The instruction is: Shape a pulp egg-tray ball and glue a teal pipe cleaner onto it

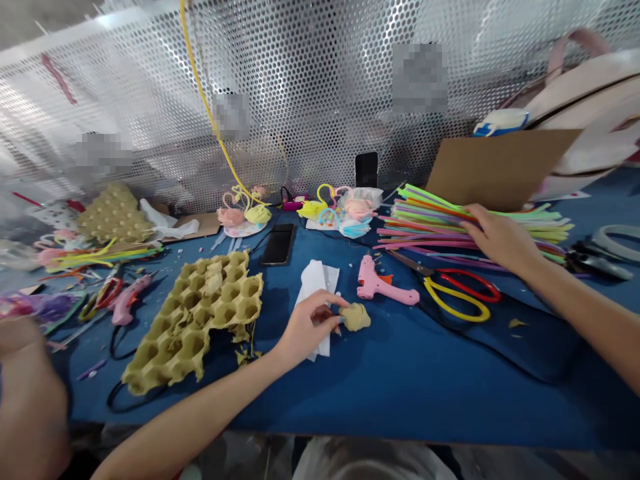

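Note:
Near the table's middle, my left hand (313,323) pinches a small tan piece of moulded egg carton (357,317) between thumb and fingers. Beneath that hand lie folded white papers (317,273). A pink hot glue gun (383,283) rests just beyond the carton piece. My right hand (503,240) is at a bundle of coloured pipe cleaners (425,223), its thumb and index finger closed around an orange one among them. Scissors with red and yellow handles (457,310) lie below the bundle. To the left sits a torn egg tray (200,307) with several cups cut away.
A phone (279,245) lies behind the tray. Finished pipe-cleaner swans (245,217) stand along the back, before a perforated metal screen (310,87). Cardboard (500,170) leans at back right. A black cord (500,363) crosses the table. Another person's hand (30,393) is at far left.

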Available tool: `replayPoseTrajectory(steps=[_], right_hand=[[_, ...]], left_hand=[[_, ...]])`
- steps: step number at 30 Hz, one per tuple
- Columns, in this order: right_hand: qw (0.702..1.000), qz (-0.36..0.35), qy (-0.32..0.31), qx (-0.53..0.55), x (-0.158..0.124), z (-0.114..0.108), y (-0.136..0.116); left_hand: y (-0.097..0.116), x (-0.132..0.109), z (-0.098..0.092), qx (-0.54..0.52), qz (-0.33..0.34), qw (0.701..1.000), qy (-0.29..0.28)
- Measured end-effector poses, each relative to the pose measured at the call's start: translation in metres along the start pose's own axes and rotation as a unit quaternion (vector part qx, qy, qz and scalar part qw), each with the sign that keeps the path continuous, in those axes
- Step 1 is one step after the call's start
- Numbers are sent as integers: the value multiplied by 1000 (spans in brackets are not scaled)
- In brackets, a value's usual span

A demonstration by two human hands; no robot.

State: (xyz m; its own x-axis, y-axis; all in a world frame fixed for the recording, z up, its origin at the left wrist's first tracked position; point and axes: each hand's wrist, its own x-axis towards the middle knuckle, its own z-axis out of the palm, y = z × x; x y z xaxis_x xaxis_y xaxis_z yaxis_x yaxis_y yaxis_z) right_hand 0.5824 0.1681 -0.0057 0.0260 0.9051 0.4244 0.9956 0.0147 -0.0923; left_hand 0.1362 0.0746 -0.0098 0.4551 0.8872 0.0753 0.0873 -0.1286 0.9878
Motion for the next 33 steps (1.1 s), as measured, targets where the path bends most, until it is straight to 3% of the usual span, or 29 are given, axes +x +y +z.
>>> replayPoseTrajectory(steps=[5,16,24,33], right_hand=[[997,-34,42,53,1,-4,0],[991,-31,92,94,-3,-3,-5],[993,-98,41,43,-6,1,-6],[990,-133,37,-19,-6,5,-8]], left_hand=[[2,0,1,7,-3,1000,0],[2,0,1,2,-3,1000,1],[1,0,0,4,5,1000,-1],[1,-1,0,18,11,1000,-7]])
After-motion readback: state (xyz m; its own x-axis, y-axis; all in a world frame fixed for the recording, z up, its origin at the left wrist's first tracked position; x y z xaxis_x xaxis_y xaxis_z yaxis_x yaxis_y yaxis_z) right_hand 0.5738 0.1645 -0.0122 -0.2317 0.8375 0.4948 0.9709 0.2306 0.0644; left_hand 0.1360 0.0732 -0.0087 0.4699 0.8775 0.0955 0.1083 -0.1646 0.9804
